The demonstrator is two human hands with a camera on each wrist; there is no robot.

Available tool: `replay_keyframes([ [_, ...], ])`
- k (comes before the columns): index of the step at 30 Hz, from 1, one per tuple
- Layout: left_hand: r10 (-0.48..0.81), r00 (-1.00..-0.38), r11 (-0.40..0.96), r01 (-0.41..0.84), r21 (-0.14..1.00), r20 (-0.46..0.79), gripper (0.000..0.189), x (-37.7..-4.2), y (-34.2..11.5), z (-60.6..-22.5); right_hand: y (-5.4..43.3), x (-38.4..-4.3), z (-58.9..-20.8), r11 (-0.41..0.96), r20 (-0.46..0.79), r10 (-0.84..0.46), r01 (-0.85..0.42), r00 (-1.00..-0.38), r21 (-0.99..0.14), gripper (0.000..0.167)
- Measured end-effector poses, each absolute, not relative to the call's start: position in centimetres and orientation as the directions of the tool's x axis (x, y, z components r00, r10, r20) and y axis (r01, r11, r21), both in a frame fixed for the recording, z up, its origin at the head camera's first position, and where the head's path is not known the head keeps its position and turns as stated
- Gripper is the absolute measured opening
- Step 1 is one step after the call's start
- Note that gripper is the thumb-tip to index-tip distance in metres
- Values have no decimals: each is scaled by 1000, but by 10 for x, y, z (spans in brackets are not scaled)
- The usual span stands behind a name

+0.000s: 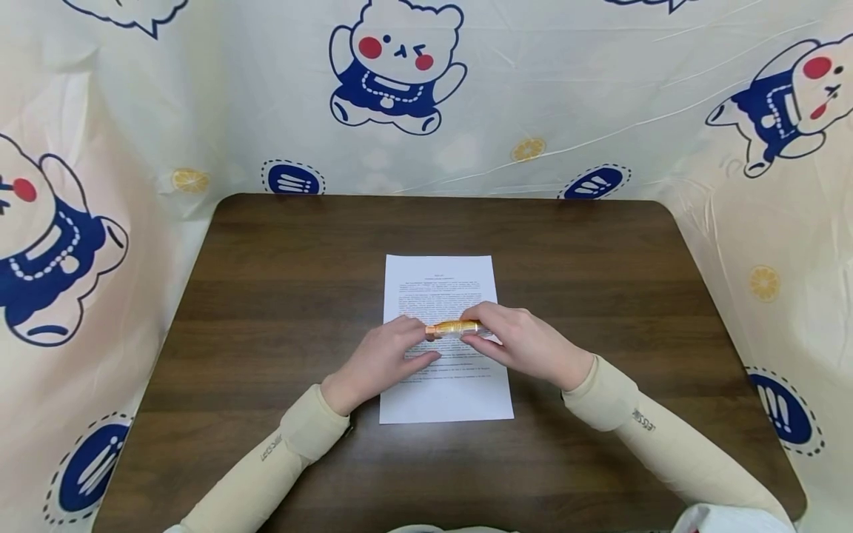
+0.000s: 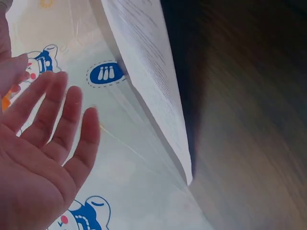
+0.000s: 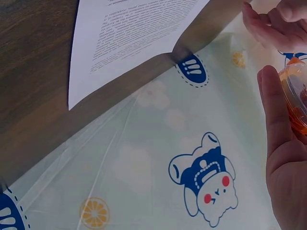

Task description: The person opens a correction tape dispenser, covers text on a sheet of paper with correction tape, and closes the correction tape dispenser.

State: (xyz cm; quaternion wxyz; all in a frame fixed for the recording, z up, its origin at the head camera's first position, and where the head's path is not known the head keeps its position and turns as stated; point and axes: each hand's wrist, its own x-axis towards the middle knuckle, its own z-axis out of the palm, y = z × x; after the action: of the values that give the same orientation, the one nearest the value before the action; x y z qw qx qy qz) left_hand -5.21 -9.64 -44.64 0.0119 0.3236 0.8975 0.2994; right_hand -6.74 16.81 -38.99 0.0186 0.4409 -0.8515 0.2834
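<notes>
My right hand (image 1: pixel 516 337) pinches an orange, see-through correction tape (image 1: pixel 453 328) between thumb and fingers, above the printed sheet. The tape's narrow tip points left. In the right wrist view, the rounded case of the correction tape (image 3: pixel 297 96) shows at the right edge, beside a straight finger. My left hand (image 1: pixel 389 352) is at the tip end, its fingertips right by it and its thumb held apart below. The left wrist view shows the fingers of that hand (image 2: pixel 53 139) spread and nearly straight. The sheet of paper (image 1: pixel 446 403) lies flat under both hands.
The dark wooden table (image 1: pixel 280 296) has rounded far corners. A pale curtain (image 1: pixel 233 89) with printed bears and orange slices hangs around its back and sides. The sheet lies near the table's middle.
</notes>
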Motion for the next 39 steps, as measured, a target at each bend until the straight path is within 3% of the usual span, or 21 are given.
replay_keyframes([
  [5, 543, -836, 735, 520, 436, 80, 37, -54, -107, -449, 170, -67, -392, 467, 240, -744, -742, -624, -480, 33],
  [10, 506, -863, 814, 472, 340, -14, 60, -56, -127, -458, 172, -67, -394, 483, 210, -748, -734, -629, -478, 33],
  [23, 503, -850, 842, 440, 312, -156, 97, -68, -154, -468, 177, -75, -402, 479, 217, -751, -741, -624, -471, 33],
  [32, 491, -840, 855, 414, 311, -231, 111, -69, -152, -470, 179, -81, -412, 517, 167, -731, -697, -662, -497, 35],
  [39, 504, -806, 857, 419, 301, -310, 109, -71, -149, -466, 182, -90, -418, 538, 155, -725, -693, -671, -480, 42],
])
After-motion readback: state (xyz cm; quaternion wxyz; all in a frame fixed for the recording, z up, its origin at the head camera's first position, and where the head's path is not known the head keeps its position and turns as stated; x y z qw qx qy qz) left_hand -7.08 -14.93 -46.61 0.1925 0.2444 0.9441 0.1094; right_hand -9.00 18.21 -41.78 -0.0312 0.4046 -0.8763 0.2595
